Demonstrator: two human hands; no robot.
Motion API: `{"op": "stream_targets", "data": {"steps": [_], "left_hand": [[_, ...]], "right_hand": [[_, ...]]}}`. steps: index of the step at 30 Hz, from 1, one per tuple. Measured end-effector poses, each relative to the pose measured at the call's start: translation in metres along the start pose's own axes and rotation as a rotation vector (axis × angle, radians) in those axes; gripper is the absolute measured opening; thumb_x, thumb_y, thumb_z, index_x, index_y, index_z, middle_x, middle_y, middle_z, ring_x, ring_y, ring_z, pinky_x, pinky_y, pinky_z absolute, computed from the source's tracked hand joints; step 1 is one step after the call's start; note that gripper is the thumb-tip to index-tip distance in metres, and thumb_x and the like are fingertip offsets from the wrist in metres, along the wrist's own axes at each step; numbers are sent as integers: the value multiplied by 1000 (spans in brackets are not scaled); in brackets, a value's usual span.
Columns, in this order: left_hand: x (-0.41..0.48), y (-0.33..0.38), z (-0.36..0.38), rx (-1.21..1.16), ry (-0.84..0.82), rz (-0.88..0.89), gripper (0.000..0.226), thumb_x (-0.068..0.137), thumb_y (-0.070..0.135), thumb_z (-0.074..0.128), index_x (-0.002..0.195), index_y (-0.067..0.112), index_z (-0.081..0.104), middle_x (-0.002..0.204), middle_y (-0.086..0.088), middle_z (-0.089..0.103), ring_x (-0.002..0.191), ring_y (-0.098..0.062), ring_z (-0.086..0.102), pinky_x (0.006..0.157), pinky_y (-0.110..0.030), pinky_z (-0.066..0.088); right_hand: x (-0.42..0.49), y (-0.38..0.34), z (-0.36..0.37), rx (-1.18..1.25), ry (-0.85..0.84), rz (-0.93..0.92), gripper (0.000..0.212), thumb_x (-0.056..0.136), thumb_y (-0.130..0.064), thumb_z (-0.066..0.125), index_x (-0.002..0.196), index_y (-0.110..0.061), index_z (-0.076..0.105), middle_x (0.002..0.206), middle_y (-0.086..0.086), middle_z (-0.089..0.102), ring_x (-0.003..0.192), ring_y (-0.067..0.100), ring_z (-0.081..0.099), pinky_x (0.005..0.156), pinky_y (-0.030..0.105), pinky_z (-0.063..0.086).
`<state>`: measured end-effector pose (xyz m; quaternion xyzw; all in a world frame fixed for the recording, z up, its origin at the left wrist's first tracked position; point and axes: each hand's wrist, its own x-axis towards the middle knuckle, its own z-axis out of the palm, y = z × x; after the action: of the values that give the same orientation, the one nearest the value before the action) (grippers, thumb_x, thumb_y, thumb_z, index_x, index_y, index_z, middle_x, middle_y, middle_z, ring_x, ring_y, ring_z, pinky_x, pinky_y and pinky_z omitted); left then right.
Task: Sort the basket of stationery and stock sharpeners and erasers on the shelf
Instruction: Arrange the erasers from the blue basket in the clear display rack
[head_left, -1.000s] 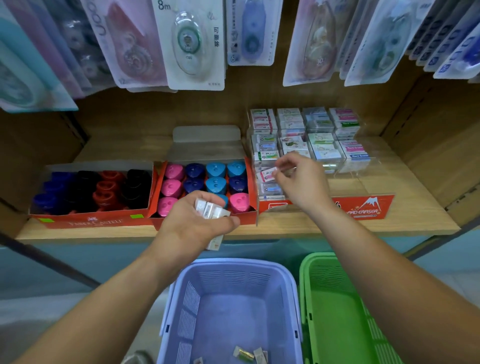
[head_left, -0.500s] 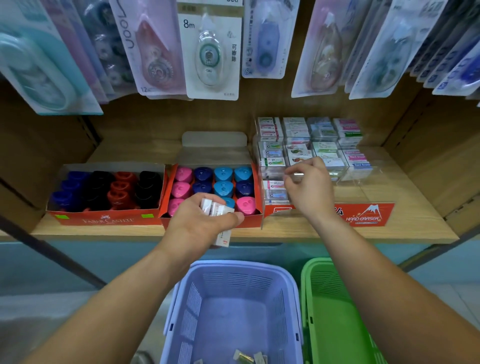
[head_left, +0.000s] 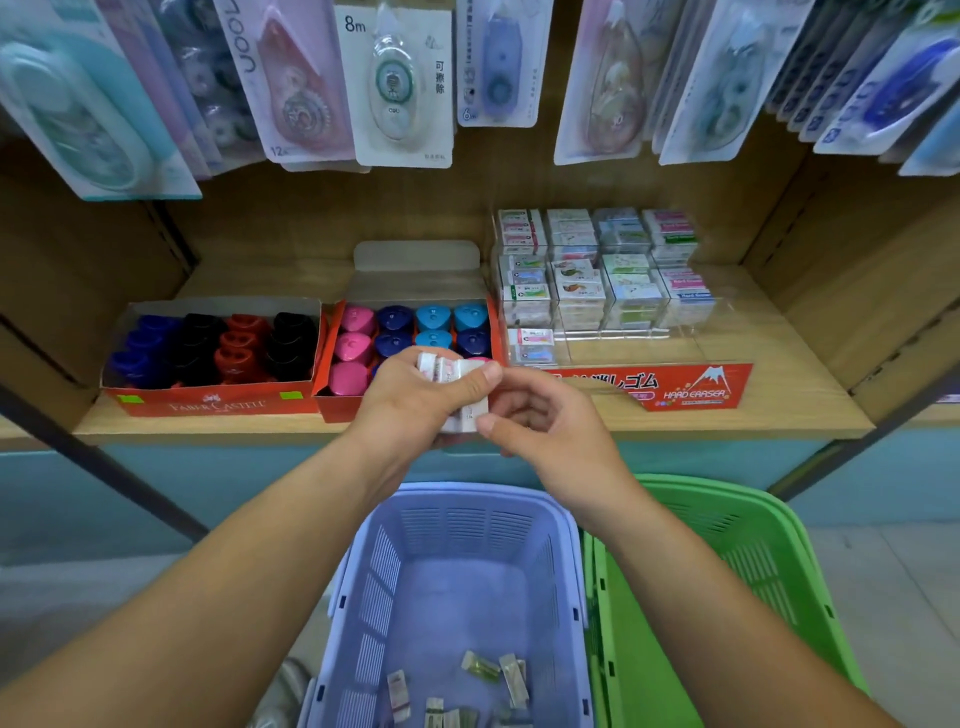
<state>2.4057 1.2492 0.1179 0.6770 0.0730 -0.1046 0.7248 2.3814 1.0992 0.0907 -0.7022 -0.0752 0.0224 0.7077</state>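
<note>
Wooden shelf (head_left: 779, 410) bears sharpener box (head_left: 415, 322), partly hidden behind left hand (head_left: 410, 405) gripping erasers (head_left: 449, 371).

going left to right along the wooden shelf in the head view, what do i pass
Faber-Castell box of blue, black and red sharpeners → red box of pink and blue sharpeners → clear eraser display with a red front label

White wrapped erasers (head_left: 452, 371), fanned stack, centre frame; lilac basket (head_left: 467, 525) at 6 o'clock, few loose erasers (head_left: 480, 667) inside.
</note>
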Motion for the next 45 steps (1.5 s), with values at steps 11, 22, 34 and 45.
{"op": "stream_targets", "data": {"steps": [11, 22, 34, 45], "left_hand": [[-5, 2, 15, -3, -58, 9, 41, 67, 25, 85, 98, 15, 61, 76, -4, 66, 65, -18, 63, 56, -29, 55], [-3, 0, 28, 91, -83, 21, 34, 77, -2, 81, 105, 11, 66, 63, -2, 63, 49, -15, 54, 44, -25, 46], [2, -10, 17, 51, -18, -42, 43, 76, -13, 74, 108, 11, 61, 89, -13, 66, 77, -23, 63, 67, -35, 56], [23, 1, 28, -86, -79, -63, 39, 88, 2, 72, 122, 13, 58, 92, -11, 72, 79, -22, 72, 61, -29, 59]], "right_hand": [[-13, -6, -14, 160, 51, 108, 25, 89, -1, 72, 109, -17, 69, 99, 8, 69, 87, 19, 69, 73, 33, 59], [-24, -9, -47, 238, 108, 129, 27, 93, 0, 66, 116, -14, 69, 103, 8, 69, 71, 21, 69, 68, 30, 58], [-5, 5, -93, 116, 399, 118, 22, 92, 7, 65, 107, -9, 67, 80, 7, 69, 74, 24, 72, 76, 34, 62], [104, -12, -141, -259, 510, 54, 19, 88, -9, 75, 99, -24, 70, 94, 1, 72, 85, 17, 70, 75, 31, 59]]}}
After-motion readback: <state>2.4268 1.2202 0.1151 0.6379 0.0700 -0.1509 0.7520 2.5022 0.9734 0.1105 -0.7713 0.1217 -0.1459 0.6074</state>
